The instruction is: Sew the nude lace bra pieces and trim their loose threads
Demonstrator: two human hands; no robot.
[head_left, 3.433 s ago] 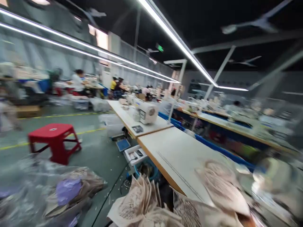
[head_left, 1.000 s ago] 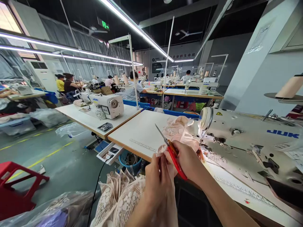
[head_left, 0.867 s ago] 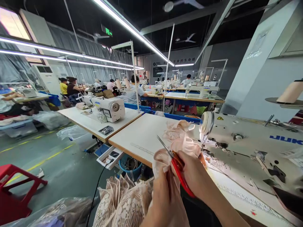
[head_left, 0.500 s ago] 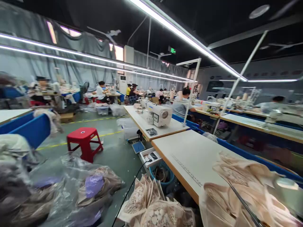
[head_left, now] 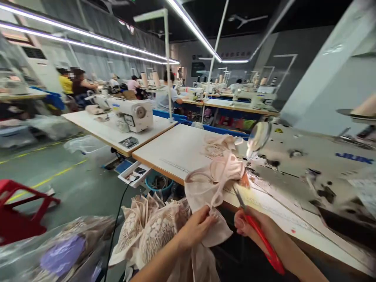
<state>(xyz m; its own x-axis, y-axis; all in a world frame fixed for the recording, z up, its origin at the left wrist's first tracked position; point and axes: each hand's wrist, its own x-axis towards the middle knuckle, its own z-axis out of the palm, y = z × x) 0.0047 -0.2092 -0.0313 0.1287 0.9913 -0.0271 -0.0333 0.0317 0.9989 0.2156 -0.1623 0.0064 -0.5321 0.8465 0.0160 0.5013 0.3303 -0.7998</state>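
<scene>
My left hand (head_left: 197, 228) pinches a pale pink lace garment piece (head_left: 216, 184) that hangs off the front edge of the white sewing table (head_left: 179, 150). My right hand (head_left: 253, 226) grips red-handled scissors (head_left: 258, 235), whose blades point up toward the fabric near the garment's right side. More pink fabric (head_left: 219, 143) lies on the table behind it. A white Juki sewing machine (head_left: 317, 164) stands at the right, close to both hands.
A heap of cream lace pieces (head_left: 152, 231) sits below the table. A clear plastic bag of fabric (head_left: 58, 254) and a red stool (head_left: 20, 207) are at the left on the green floor. Another sewing machine (head_left: 129, 113) stands behind, and other people work farther back.
The view swung left across the floor and came back to the table. My hands have dropped lower; the scissors now sit right of the fabric, which my left hand holds from below.
</scene>
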